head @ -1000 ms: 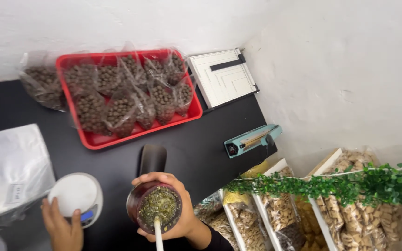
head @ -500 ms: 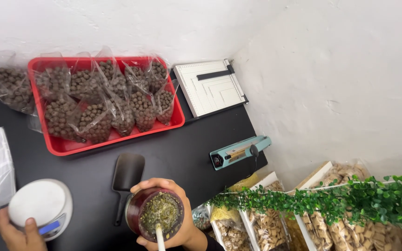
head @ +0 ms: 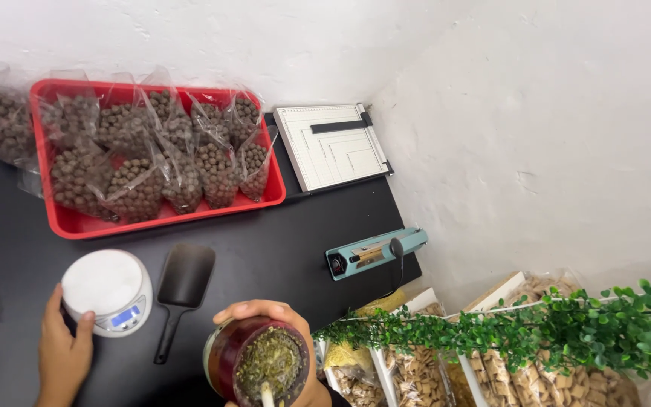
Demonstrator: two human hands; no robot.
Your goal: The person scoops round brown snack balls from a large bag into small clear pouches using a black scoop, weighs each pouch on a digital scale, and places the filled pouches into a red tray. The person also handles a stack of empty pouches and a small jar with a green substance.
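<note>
At the bottom centre of the frame the right hand point(head: 276, 324) wraps around a dark red round cup point(head: 258, 365) packed with green chopped herb; a pale straw point(head: 267, 393) stands in it, its lower end cut off by the frame edge. Only the fingers curling over the cup's far rim show — the palm and wrist are hidden behind the cup. At lower left the left hand point(head: 63, 354) rests with fingers spread against the near side of a small round white scale point(head: 107, 292), thumb on its front by the blue display; it touches rather than clasps, and the forearm runs out of the frame. Just right of the scale lies a black scoop point(head: 182, 290) on the black table point(head: 265, 241).

In the upper left a red tray point(head: 88, 224) holds clear bags of brown balls point(head: 137, 162); one bag is cut off at the left edge. A white paper cutter point(head: 333, 145) sits at top centre, a teal bag sealer point(head: 374, 252) right of centre. At lower right, green plastic foliage point(head: 536, 332) partly hides bins of beige pieces point(head: 446, 373) — their contents are hard to make out.
</note>
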